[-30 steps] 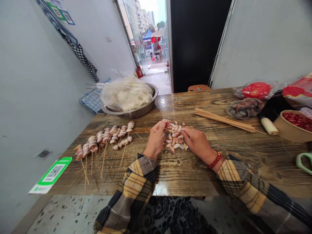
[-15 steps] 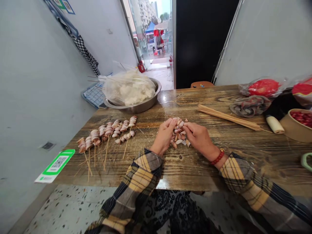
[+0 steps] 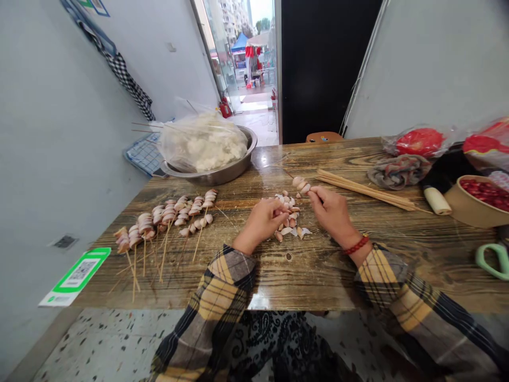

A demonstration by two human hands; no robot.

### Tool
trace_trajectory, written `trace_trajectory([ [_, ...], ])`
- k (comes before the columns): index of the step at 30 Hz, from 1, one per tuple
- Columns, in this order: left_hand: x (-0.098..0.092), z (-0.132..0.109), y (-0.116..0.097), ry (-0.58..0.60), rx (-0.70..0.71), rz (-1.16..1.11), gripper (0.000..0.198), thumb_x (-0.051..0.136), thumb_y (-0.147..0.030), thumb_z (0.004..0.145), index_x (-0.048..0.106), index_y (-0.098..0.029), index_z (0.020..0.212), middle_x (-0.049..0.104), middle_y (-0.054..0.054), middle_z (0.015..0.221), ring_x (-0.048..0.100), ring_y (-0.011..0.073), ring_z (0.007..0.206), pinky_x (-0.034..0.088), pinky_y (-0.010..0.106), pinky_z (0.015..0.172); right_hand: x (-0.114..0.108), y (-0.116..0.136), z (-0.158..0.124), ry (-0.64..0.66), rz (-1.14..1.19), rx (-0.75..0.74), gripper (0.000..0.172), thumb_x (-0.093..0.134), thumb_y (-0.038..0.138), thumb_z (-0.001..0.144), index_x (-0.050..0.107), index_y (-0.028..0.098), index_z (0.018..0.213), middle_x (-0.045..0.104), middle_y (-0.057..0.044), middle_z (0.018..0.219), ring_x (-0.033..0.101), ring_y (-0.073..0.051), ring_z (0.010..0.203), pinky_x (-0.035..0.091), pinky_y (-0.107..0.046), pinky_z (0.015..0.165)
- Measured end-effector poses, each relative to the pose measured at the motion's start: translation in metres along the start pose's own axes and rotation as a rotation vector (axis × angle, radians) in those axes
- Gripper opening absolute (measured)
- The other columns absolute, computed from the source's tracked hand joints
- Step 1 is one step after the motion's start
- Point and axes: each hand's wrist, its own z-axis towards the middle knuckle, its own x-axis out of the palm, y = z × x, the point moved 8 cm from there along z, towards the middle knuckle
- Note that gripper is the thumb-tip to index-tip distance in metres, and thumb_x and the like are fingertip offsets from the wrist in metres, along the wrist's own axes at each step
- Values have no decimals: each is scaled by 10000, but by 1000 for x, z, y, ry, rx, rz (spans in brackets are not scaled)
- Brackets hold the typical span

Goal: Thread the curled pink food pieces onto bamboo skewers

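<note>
While the left hand point(image 3: 260, 220) at loose garlic cloves point(image 3: 293, 223), grip unclear, right hand point(image 3: 333, 212), grip tight on a garlic skewer point(image 3: 301, 185).

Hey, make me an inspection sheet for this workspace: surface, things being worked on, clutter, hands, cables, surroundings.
Surface: brown wooden table, glare near the front edge.
Job's things: loose garlic cloves between the hands; loaded skewers lying to the left; bare sticks bundled to the right.
Clutter: metal basin holding a plastic bag at the far side; crumpled rag, tub of red pieces and green handle on the right.
Left hand: fingers curled at the cloves; grip unclear.
Right hand: pinching a skewer with cloves.
Cables: thin cord-like lines beside the black panel; on the table, nothing seen.
Surroundings: pale walls, doorway to a street, speckled floor.
</note>
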Motion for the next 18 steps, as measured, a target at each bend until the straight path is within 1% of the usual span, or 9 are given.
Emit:
trace_trajectory([
  [3, 9, -3, -9, 85, 80, 233, 164, 646, -351, 793, 680, -192, 768, 625, 51, 776, 535, 190, 752, 371, 303, 706, 5, 2, 0, 41, 10, 5, 289, 408, 321, 961, 668, 199, 926, 709, -66, 819, 637, -200, 756, 416, -275, 683],
  [6, 14, -7, -17, 143, 147, 352, 189, 651, -377, 799, 683, -204, 869, 649, 79, 912, 542, 224, 870, 374, 326, 757, 6, 4, -1, 52, 13, -2, 281, 412, 310, 966, 666, 203, 909, 711, -62, 823, 641, -194, 761, 416, -267, 683],
  [9, 16, -10, -21, 162, 168, 437, 193, 644, -366, 807, 667, -200, 902, 644, 96, 966, 534, 242, 921, 382, 347, 795, 7, 5, -1, 50, -6, -8, 272, 424, 310, 964, 663, 195, 904, 708, -62, 810, 638, -192, 741, 405, -266, 666],
  [11, 17, -10, -21, 178, 175, 488, 176, 603, -339, 836, 654, -189, 914, 638, 106, 972, 532, 245, 920, 392, 357, 806, 8, 5, -2, 55, -5, -10, 270, 427, 308, 964, 663, 189, 909, 709, -63, 813, 639, -194, 740, 401, -269, 664],
  [13, 18, -10, -21, 187, 177, 539, 162, 545, -276, 864, 645, -177, 945, 629, 116, 981, 533, 246, 926, 400, 367, 822, 8, 6, -2, 58, 7, -13, 270, 426, 305, 965, 664, 187, 914, 713, -66, 833, 643, -195, 756, 403, -270, 671],
  [15, 19, -10, -19, 182, 166, 585, 188, 496, -206, 868, 636, -162, 985, 622, 130, 994, 536, 252, 935, 407, 381, 832, 9, 6, -2, 56, 18, -15, 266, 428, 304, 964, 662, 186, 920, 716, -71, 858, 647, -197, 780, 407, -270, 681],
  [18, 20, -9, -15, 181, 130, 633, 219, 462, -158, 856, 631, -130, 992, 621, 154, 982, 545, 271, 931, 419, 402, 821, 10, 5, -3, 55, 15, -14, 266, 430, 312, 962, 659, 187, 908, 714, -70, 848, 643, -196, 768, 407, -270, 673],
])
